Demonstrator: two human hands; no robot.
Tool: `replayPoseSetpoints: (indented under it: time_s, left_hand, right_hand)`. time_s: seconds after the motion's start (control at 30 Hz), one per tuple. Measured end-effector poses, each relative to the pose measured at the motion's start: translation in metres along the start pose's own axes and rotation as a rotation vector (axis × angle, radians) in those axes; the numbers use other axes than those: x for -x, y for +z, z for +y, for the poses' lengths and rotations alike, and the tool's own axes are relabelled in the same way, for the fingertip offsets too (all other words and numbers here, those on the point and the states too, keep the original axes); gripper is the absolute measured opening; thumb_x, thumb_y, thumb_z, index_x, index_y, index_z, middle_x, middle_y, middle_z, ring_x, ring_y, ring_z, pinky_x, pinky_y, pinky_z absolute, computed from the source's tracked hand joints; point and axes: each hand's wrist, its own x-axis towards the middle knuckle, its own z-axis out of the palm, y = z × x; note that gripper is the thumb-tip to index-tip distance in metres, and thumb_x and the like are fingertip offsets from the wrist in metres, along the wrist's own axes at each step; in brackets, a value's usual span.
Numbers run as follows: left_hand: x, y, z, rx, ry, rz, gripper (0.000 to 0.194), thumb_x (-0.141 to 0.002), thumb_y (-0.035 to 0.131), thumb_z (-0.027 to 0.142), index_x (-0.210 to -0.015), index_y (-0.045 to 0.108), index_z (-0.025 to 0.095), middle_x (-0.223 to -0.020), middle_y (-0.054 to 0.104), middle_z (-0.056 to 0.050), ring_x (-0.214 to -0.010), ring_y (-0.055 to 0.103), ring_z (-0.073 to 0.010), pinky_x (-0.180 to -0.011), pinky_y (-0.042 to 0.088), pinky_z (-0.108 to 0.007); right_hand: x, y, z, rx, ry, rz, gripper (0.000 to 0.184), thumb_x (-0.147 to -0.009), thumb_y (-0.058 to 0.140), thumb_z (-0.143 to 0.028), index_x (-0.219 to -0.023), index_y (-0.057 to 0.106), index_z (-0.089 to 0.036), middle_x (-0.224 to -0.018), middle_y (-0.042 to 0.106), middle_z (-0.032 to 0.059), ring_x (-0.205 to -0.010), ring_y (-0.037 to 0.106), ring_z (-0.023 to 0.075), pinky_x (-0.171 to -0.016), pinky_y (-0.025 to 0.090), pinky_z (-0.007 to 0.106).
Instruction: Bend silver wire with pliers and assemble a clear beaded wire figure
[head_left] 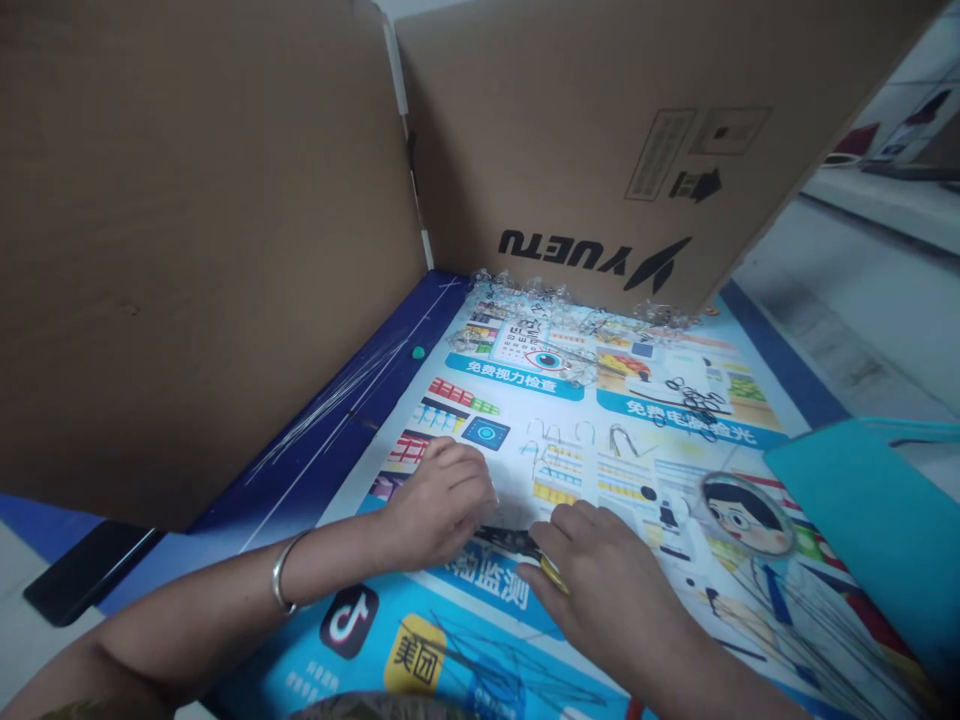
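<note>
My right hand (600, 565) is wrapped round a pair of pliers (511, 541) with dark jaws and a yellow handle, the jaws pointing left. Beside the jaw tips my left hand (446, 500) is closed, wearing a bracelet at the wrist. Whatever sits between its fingers is hidden. Just beyond both hands, several bent wire hooks (622, 440) lie on a printed poster sheet (517, 465). Farther off is a small heap of dark wire pieces (694, 400). Thin dark wires (495, 650) are spread nearest my body.
Tall cardboard panels (585, 120) stand along the back and left. Clear crinkled plastic packets (540, 295) line the back panel's foot. Straight pale wires (330, 410) and a green bead (418, 352) lie at left. A teal bag (877, 510) is at right, a black phone-like slab (86, 575) at lower left.
</note>
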Motion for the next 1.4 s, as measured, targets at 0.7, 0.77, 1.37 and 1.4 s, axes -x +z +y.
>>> replayPoseSetpoints:
  time_s: [0.7, 0.77, 1.37, 1.4]
  left_hand:
    - [-0.004, -0.003, -0.005, 0.076, -0.105, -0.015, 0.015, -0.088, 0.041, 0.018, -0.077, 0.051, 0.017, -0.075, 0.059, -0.003, -0.082, 0.050, -0.0182, -0.080, 0.033, -0.035]
    - [-0.004, -0.003, -0.005, 0.083, -0.112, -0.016, 0.016, -0.089, 0.040, 0.018, -0.077, 0.051, 0.017, -0.076, 0.059, -0.003, -0.083, 0.050, -0.0184, -0.080, 0.034, -0.035]
    - [-0.003, -0.004, -0.022, 0.323, -0.402, 0.136, 0.021, -0.089, 0.042, 0.024, -0.071, 0.051, 0.017, -0.070, 0.052, -0.001, -0.074, 0.048, -0.0158, -0.071, 0.037, -0.030]
    - [-0.002, -0.004, -0.023, 0.316, -0.400, 0.146, 0.021, -0.089, 0.042, 0.024, -0.072, 0.051, 0.017, -0.071, 0.053, -0.001, -0.075, 0.048, -0.0159, -0.073, 0.037, -0.030]
  right_hand:
    - [0.001, 0.004, 0.004, -0.135, -0.069, 0.040, 0.011, -0.081, 0.056, -0.029, -0.078, 0.060, -0.019, -0.073, 0.054, 0.0028, -0.073, 0.046, 0.0189, -0.066, 0.031, 0.030]
    - [0.001, 0.002, 0.005, -0.204, -0.099, 0.000, 0.011, -0.082, 0.056, -0.030, -0.082, 0.061, -0.020, -0.075, 0.054, 0.0024, -0.074, 0.047, 0.0184, -0.067, 0.032, 0.030]
    - [0.002, -0.004, 0.021, 0.392, -0.585, 0.227, 0.029, -0.086, 0.038, -0.009, -0.107, 0.057, -0.011, -0.094, 0.063, 0.0118, -0.089, 0.055, 0.0254, -0.078, 0.038, 0.044]
    - [0.002, -0.004, 0.023, 0.400, -0.592, 0.252, 0.029, -0.086, 0.038, -0.009, -0.107, 0.058, -0.011, -0.095, 0.063, 0.0118, -0.091, 0.055, 0.0259, -0.079, 0.038, 0.045]
